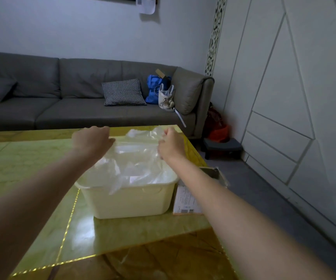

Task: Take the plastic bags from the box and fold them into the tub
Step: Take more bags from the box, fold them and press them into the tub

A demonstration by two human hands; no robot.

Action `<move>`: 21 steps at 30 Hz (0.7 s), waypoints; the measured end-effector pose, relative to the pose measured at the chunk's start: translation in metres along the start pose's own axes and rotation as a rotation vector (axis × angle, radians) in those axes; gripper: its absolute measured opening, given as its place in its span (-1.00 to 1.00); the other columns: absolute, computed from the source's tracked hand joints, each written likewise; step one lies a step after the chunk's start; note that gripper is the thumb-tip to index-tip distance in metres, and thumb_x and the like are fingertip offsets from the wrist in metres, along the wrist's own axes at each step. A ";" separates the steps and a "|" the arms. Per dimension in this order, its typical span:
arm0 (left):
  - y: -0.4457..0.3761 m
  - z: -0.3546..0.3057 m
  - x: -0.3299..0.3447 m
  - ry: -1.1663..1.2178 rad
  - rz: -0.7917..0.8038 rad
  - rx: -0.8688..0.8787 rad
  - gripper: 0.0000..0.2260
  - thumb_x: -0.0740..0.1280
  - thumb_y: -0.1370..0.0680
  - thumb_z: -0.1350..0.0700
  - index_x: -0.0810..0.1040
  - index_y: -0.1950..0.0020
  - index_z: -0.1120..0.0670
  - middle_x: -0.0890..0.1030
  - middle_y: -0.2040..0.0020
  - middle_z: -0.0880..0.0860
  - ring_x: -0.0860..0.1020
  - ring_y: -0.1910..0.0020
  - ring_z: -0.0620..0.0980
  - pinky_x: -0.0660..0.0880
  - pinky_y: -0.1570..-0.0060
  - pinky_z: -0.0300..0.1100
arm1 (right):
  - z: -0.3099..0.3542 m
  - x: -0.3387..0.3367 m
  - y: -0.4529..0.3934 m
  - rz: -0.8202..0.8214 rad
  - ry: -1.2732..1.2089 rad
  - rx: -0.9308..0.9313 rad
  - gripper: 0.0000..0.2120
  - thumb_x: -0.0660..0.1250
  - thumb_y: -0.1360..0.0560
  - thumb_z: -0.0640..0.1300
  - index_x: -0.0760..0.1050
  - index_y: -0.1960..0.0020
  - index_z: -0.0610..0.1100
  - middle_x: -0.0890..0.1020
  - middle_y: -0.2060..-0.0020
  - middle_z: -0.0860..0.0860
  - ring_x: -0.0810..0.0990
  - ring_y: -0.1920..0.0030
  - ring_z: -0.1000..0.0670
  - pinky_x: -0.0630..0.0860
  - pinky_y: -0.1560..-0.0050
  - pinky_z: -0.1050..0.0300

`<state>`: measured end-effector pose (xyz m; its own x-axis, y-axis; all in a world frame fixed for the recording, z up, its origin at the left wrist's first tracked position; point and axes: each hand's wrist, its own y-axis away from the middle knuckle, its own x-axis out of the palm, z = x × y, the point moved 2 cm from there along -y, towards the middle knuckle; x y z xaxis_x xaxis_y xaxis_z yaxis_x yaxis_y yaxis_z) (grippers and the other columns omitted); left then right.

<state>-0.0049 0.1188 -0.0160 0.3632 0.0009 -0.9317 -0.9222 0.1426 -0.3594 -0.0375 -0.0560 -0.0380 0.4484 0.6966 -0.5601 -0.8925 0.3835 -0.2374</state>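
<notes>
A cream plastic tub [130,201] stands on the yellow-green table. A clear plastic bag [134,156] is stretched over the tub's top, with more crumpled clear plastic inside it. My left hand [91,139] grips the bag's far left edge with curled fingers. My right hand [170,143] pinches the bag's far right edge. Both hands are above the tub's far rim. The cardboard box [187,199] lies to the right of the tub, partly hidden by my right forearm.
The table [31,162] has a glossy marble pattern with gold trim. Its right edge runs just past the box. A grey sofa [62,98] with a checked cushion and bags stands behind the table. A dark low stool [221,146] sits on the floor at right.
</notes>
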 end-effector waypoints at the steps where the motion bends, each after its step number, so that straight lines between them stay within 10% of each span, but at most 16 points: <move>1: -0.001 0.008 0.001 -0.073 0.045 -0.012 -0.76 0.18 -0.60 0.01 0.43 -0.15 0.15 0.54 0.00 0.13 0.53 0.05 0.16 0.30 0.27 -0.15 | -0.004 0.005 0.002 0.023 0.065 -0.009 -0.78 0.10 -0.54 -0.39 0.35 -0.16 -0.26 0.51 -0.06 -0.16 0.50 0.04 -0.16 0.50 0.13 -0.05; 5: -0.007 0.011 0.004 0.097 0.068 0.034 -0.62 0.28 -0.55 -0.01 0.34 -0.29 0.14 0.46 -0.19 0.17 0.51 -0.08 0.16 0.41 0.17 -0.07 | -0.016 0.015 0.010 0.085 0.133 -0.021 -0.70 -0.05 -0.58 -0.38 0.26 -0.26 -0.22 0.49 -0.03 -0.12 0.40 0.09 -0.09 0.28 0.16 0.07; 8: 0.000 -0.021 0.019 0.402 0.457 0.270 -0.38 0.40 -0.45 -0.05 0.23 -0.42 0.04 0.45 -0.27 0.11 0.49 -0.11 0.06 0.45 -0.08 -0.12 | -0.015 0.017 0.013 0.127 0.325 -0.106 -0.57 0.02 -0.51 -0.47 0.18 -0.35 -0.26 0.50 -0.08 -0.25 0.48 0.06 -0.18 0.31 0.19 0.04; 12: 0.008 -0.036 0.057 0.081 0.808 0.310 -0.20 0.39 -0.48 0.09 -0.09 -0.53 -0.06 0.37 -0.38 0.15 0.48 -0.22 0.10 0.46 -0.20 -0.07 | -0.011 0.012 0.010 0.296 0.602 -0.125 -0.34 0.16 -0.50 -0.44 -0.04 -0.50 -0.21 0.46 -0.16 -0.24 0.53 -0.03 -0.19 0.36 0.19 0.09; 16: 0.001 -0.033 0.079 0.030 0.867 0.270 -0.12 0.35 -0.50 0.26 -0.25 -0.51 -0.11 0.34 -0.41 0.19 0.52 -0.18 0.11 0.49 -0.16 -0.08 | 0.004 0.008 0.008 0.208 0.833 -0.524 -0.51 0.25 -0.47 -0.41 0.26 -0.35 -0.20 0.34 -0.25 -0.17 0.41 -0.19 -0.18 0.37 0.13 0.11; 21: 0.002 -0.035 0.088 0.009 0.842 0.273 -0.08 0.37 -0.48 0.28 -0.26 -0.50 -0.15 0.35 -0.41 0.14 0.49 -0.23 0.11 0.46 -0.19 -0.06 | -0.017 0.040 0.011 0.745 0.914 -0.331 -0.56 0.33 -0.52 -0.23 0.35 -0.37 -0.21 0.39 -0.30 -0.11 0.44 -0.25 -0.11 0.43 -0.16 0.07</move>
<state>0.0208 0.0847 -0.1006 -0.4239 0.2043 -0.8824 -0.8191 0.3293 0.4698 -0.0304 -0.0344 -0.0763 -0.2585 -0.0531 -0.9646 -0.9451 -0.1927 0.2639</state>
